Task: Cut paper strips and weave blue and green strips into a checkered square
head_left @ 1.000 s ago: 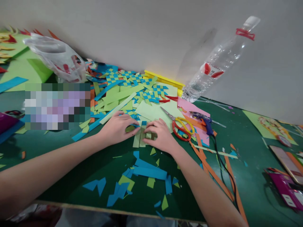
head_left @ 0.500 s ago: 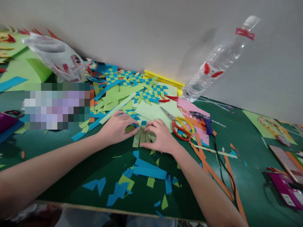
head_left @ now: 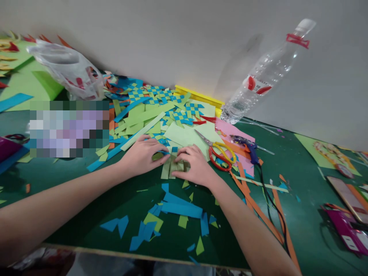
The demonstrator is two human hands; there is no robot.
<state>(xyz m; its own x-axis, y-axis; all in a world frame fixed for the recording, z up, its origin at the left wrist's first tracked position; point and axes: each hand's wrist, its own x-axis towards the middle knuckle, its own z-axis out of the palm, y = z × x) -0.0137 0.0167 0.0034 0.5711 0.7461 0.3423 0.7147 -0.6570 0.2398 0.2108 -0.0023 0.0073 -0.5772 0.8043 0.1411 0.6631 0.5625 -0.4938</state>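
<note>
On the green table, pale green paper strips (head_left: 165,171) lie side by side between my hands, with a small blue square showing among them at the top. My left hand (head_left: 143,155) is closed at the strips' left side, thumb and fingers pinching the end of a blue paper strip (head_left: 164,152). My right hand (head_left: 195,165) curves over the right side, its thumb low and its fingers higher, gripping the green strips. The palm hides part of them. Past my hands lies a pile of woven blue-and-green paper pieces (head_left: 181,116).
Scissors (head_left: 221,155) with red and yellow handles lie right of my right hand, beside a blue glue gun (head_left: 252,151) with a black cord. A plastic bottle (head_left: 258,80) stands behind them. Blue paper scraps (head_left: 182,209) litter the near side. A plastic bag (head_left: 69,69) sits back left.
My right thumb and fingers have shifted slightly over the green strips. My left hand and everything else look the same.
</note>
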